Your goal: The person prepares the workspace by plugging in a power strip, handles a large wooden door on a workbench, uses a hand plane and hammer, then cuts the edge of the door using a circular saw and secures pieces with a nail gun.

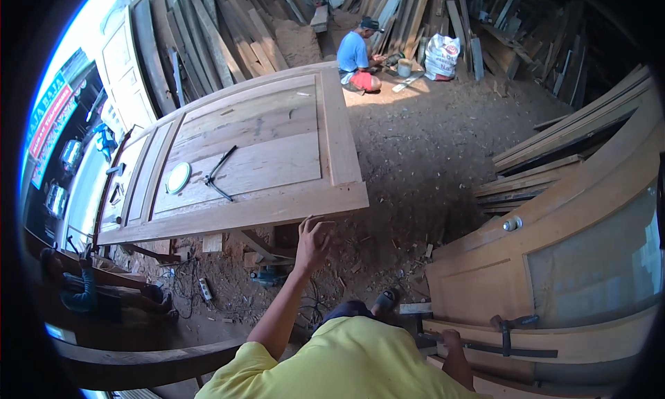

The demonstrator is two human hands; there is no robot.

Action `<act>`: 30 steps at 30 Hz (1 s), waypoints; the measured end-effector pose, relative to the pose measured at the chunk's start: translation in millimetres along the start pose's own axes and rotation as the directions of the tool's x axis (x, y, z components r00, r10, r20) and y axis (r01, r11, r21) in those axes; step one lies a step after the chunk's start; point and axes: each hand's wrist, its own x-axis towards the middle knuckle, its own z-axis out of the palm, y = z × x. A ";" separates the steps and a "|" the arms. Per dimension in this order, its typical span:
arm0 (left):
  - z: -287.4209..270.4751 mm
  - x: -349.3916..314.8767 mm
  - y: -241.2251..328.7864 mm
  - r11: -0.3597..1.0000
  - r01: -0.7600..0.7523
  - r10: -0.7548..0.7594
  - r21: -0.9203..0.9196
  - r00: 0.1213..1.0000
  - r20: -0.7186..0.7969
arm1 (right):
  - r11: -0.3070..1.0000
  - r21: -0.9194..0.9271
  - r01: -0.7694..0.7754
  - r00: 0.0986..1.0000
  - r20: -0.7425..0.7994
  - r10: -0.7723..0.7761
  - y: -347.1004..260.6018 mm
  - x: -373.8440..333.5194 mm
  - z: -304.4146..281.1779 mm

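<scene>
My left hand is open, fingers spread, holding nothing, reaching toward the big wooden door lying flat. My right hand is closed on a dark bar low by the standing door, maybe to steady it.

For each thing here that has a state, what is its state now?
Left hand: open, raised, holding nothing.
Right hand: closed on a dark bar.
Unfinished wooden door: lying flat on supports.
Door with glass pane: leaning on its edge.
Round white lid: resting on the flat door.

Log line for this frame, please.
left hand: raised, open, near wooden door panel | right hand: gripping bar clamp on second door | person sitting behind
</scene>
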 end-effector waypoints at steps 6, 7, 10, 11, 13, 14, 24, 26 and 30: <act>34.0 108.7 15.2 0.991 0.135 -0.132 0.007 0.975 -0.180 | 0.803 0.160 0.574 0.817 -0.040 -0.576 -351.3 109.3 -12.1; 34.9 117.2 10.5 0.984 0.176 -0.163 0.042 0.964 -0.211 | 0.781 0.106 0.616 0.784 0.008 -0.620 -405.6 91.3 4.6; 57.1 169.5 -8.7 0.952 0.282 -0.236 0.122 0.924 -0.301 | 0.736 0.070 0.673 0.690 0.298 -0.659 -535.1 53.2 22.2; 64.3 191.4 -18.0 0.945 0.307 -0.261 0.113 0.917 -0.301 | 0.726 0.065 0.684 0.650 0.396 -0.648 -568.5 45.7 21.8; 83.7 247.1 -35.7 0.944 0.309 -0.263 0.114 0.916 -0.303 | 0.715 0.029 0.698 0.615 0.487 -0.620 -620.8 63.8 4.9; 93.4 272.8 -42.7 0.937 0.317 -0.261 0.148 0.914 -0.310 | 0.723 -0.005 0.690 0.629 0.499 -0.596 -635.1 84.2 -2.2; 182.4 434.8 -47.8 0.673 0.681 -0.569 0.289 0.726 -0.387 | 0.474 -0.770 0.427 0.904 0.381 -0.195 -577.6 257.2 -178.4; 180.3 448.4 -41.1 0.620 0.722 -0.586 0.306 0.686 -0.431 | 0.606 -0.718 0.342 0.932 0.341 -0.122 -608.3 270.2 -183.8; 177.7 469.0 -33.4 0.573 0.792 -0.632 0.211 0.591 -0.501 | 0.778 -0.621 0.100 0.979 0.203 0.036 -703.8 300.6 -186.4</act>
